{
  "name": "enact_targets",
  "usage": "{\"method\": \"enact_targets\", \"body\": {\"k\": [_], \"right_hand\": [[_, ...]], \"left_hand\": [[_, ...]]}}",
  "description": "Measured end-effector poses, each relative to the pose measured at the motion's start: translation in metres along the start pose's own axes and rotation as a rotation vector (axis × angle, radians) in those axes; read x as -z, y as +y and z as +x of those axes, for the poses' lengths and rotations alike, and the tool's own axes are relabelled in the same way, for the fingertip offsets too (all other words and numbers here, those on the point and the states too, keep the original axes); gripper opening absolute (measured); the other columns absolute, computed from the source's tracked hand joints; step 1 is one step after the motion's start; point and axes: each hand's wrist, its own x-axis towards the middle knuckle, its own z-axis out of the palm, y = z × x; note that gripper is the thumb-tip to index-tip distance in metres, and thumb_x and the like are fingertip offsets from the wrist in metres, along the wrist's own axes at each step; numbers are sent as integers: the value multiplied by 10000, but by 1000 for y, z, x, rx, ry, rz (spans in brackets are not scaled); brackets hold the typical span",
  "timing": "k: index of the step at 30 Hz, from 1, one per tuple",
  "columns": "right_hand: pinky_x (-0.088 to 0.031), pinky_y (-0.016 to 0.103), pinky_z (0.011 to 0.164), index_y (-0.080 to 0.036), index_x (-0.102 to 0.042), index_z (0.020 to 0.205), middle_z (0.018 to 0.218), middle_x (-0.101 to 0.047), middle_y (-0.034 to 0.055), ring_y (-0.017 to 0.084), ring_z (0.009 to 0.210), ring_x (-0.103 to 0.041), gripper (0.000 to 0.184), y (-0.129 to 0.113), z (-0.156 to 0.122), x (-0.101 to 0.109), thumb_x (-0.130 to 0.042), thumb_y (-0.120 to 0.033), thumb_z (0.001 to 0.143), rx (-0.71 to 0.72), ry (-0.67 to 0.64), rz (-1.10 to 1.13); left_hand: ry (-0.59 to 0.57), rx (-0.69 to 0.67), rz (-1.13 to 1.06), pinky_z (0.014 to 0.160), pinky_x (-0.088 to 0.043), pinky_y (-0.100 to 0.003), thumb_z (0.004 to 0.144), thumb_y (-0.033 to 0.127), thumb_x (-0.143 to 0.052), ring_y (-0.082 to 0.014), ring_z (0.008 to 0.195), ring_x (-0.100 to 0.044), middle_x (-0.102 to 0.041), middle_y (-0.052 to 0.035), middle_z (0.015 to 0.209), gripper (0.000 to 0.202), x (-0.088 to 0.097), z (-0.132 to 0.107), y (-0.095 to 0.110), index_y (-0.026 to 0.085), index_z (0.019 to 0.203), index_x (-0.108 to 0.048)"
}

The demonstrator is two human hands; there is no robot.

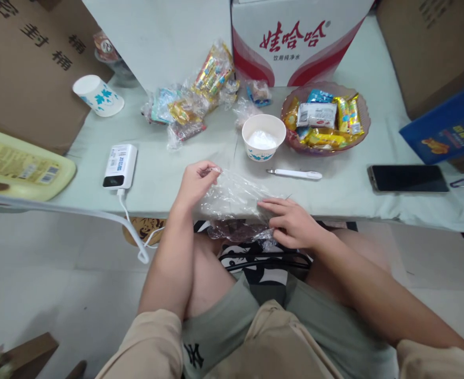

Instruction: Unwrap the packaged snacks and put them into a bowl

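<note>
Your left hand (pixel 196 181) pinches the plastic film (pixel 234 197), nearer you than the upright paper cup (pixel 261 153); your right hand (pixel 293 223) touches it, its grip unclear. Light, even tension probably handles it best without tearing. It looks clear, glossy and crinkled, extending past the surface (pixel 354 201) edge.

Glossy, crinkled plastic film (pixel 234 196), smooth paper cup (pixel 255 151), matt tablecloth (pixel 163 179)

A beige top (pixel 271 350) is worn with black-marked grey-green shorts (pixel 220 310)
</note>
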Motion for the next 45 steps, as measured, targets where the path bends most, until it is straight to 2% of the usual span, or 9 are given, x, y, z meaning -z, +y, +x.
{"method": "enact_targets", "body": {"k": [6,10,13,17,25,32,37,41,45], "right_hand": [[-349,622,1184,-155,-719,661,1715,-154,22,447,1556,-151,158,-3,-3,2,-589,-120,743,-26,53,35],[-329,621,1193,-142,-720,709,1722,-9,28,472,1544,-166,139,-1,-5,1,-591,-152,762,-101,65,56],[-460,583,1100,-144,-723,1076,1708,-91,133,427,1484,-370,310,4,-9,0,-569,-245,827,-191,55,84],[-517,548,1050,-157,-388,1531,1627,-350,201,369,1419,-489,738,8,-12,2,-600,-461,893,-267,122,85],[-378,581,1181,-237,-432,1539,1677,-260,154,367,1507,-353,821,17,-21,8,-566,-708,881,-215,49,198],[-485,552,1074,-210,-657,1296,1657,-310,169,349,1355,-560,466,22,-17,5,-443,-500,1001,-466,270,165],[-470,512,1075,-228,-653,1231,1445,-599,144,313,1310,-584,322,12,-15,10,-555,-309,936,-297,478,-73],[-368,568,1133,-266,-614,1323,1494,-558,112,355,1407,-470,452,5,-29,3,-642,-280,872,-164,208,-223],[-248,621,1181,-358,-524,1456,1640,-378,80,380,1506,-328,670,5,-28,-17,-706,-193,832,-175,-7,-357]], "left_hand": [[46,311,-243,397,-213,-210,645,224,-626,-54,423,-382,-559,10,568,81,3,3,10,158,598,-626],[159,406,-278,383,-200,-216,663,236,-610,-47,411,-365,-604,-4,640,106,1,10,7,158,599,-578],[172,393,-241,387,-185,-217,681,240,-618,-44,404,-347,-594,4,637,120,-1,12,5,165,615,-552],[127,379,-218,399,-205,-214,678,202,-635,-53,424,-362,-601,12,664,90,-3,13,3,181,699,-550],[13,300,-263,455,-294,-199,663,134,-722,-66,533,-447,-540,28,764,300,-3,17,-4,207,925,-595],[120,154,-174,505,-380,-200,734,124,-681,-106,664,-570,-636,-8,887,288,-8,18,-11,224,994,-609],[225,142,-197,523,-426,-206,708,60,-681,-118,685,-595,-668,-22,924,417,-9,28,-28,236,1075,-591],[313,178,-197,582,-498,-243,720,54,-681,-137,703,-621,-673,-38,964,540,-9,38,-42,245,1207,-548],[270,97,-152,833,-561,-331,722,68,-714,-197,949,-682,-669,-78,1141,709,-7,39,-47,274,1359,-479]]}}
